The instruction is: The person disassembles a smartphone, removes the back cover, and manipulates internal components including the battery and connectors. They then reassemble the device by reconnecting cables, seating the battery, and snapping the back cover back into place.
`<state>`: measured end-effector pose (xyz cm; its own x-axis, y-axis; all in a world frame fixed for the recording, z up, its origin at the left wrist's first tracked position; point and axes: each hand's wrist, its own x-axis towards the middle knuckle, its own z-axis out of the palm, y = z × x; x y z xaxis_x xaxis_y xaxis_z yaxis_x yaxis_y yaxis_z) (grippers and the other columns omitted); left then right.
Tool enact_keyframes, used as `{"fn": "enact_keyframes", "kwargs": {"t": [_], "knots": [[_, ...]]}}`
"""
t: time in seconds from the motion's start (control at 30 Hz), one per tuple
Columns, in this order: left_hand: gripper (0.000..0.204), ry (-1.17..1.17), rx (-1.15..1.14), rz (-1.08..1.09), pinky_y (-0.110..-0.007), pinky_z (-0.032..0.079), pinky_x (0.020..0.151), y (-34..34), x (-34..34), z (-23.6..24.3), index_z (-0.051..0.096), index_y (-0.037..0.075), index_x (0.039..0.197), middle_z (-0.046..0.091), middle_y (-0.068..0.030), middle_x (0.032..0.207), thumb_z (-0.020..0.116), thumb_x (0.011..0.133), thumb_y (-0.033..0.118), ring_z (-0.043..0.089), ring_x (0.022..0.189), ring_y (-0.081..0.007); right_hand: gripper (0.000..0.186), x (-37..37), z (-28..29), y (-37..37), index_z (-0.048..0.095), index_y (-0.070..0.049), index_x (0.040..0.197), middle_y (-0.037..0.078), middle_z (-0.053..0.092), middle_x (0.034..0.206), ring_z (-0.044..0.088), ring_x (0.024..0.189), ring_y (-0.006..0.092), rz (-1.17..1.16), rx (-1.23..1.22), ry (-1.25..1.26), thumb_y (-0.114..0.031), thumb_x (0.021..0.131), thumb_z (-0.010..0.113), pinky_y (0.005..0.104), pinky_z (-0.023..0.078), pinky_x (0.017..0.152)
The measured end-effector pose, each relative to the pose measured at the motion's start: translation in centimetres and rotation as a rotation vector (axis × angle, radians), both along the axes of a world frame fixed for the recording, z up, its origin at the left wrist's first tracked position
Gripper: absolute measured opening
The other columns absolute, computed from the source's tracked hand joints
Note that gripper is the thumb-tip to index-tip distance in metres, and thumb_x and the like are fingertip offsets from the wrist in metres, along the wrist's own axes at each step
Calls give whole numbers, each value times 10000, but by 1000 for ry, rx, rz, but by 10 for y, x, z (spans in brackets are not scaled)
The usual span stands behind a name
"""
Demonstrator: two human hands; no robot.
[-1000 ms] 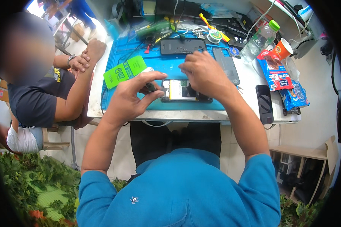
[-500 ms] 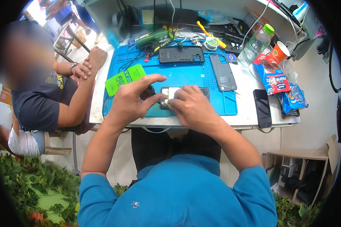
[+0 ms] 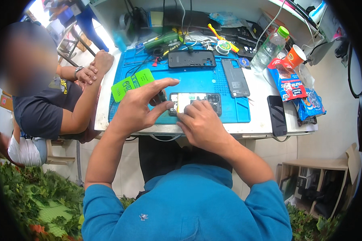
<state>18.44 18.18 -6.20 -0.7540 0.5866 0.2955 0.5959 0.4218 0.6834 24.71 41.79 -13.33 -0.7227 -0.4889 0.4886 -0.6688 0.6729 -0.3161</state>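
An opened phone (image 3: 214, 105) lies crosswise on the blue work mat (image 3: 169, 79), its inner parts and pale battery (image 3: 184, 101) exposed. My right hand (image 3: 202, 121) bends over the phone's near side, fingers pressed together at the battery and thumb at the near edge. Whatever its fingertips may pinch is hidden. My left hand (image 3: 136, 106) is at the phone's left end, thumb tip close to it and index finger stretched above. Its other fingers curl around a small dark thing (image 3: 161, 96), mostly covered and too unclear to name.
A green card (image 3: 128, 85) lies left of my left hand. Beyond the phone are a black phone frame (image 3: 192, 59) and a grey back cover (image 3: 235, 78). Bottle (image 3: 271, 48), cup (image 3: 295, 55), snack packs (image 3: 287, 82) and dark phone (image 3: 277, 116) stand right. A person (image 3: 38, 106) sits left.
My right hand has shifted slightly down and toward me on the phone, uncovering more of its inside. My left hand stays nearly in place.
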Motion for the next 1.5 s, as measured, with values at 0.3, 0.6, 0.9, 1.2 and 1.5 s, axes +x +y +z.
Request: {"fn": "enact_keyframes", "kwargs": {"t": [0.3,0.6,0.9,1.2,1.5], "knots": [[659,45,103,-53,-294,625,750,-3,-4,-10,666,138,1541,787,-74,1114,864,930,-7,771,857,-136,214,4,-1,-2,802,18,1067,133,699,986,637,999,314,5,0,-25,-169,964,787,444,487,944],[669,68,25,-45,-310,639,804,-6,-4,-3,659,133,1548,781,-93,1138,851,926,-20,777,946,-173,192,3,-2,-1,801,-4,1048,119,698,990,635,999,305,10,2,-14,-170,951,796,437,487,945],[689,116,34,-89,-337,641,832,-8,-6,-5,657,132,1557,783,-96,1137,841,917,-42,765,965,-202,160,-5,4,4,802,-25,1025,116,704,970,646,1003,313,-14,-31,-2,-158,937,804,454,498,944],[817,-69,135,-99,-356,669,958,-8,-1,-15,551,119,1644,807,-116,1240,864,911,-59,811,1121,-221,122,-16,0,-2,790,-39,1032,113,662,958,625,985,321,3,-22,25,-121,942,800,462,484,910],[833,104,397,14,-310,673,905,-7,0,-42,474,57,1654,819,-122,1098,870,932,-69,818,971,-152,176,-20,0,-12,790,-28,1039,127,713,1023,645,1038,331,-11,-122,1,-140,906,816,469,491,927]]}}
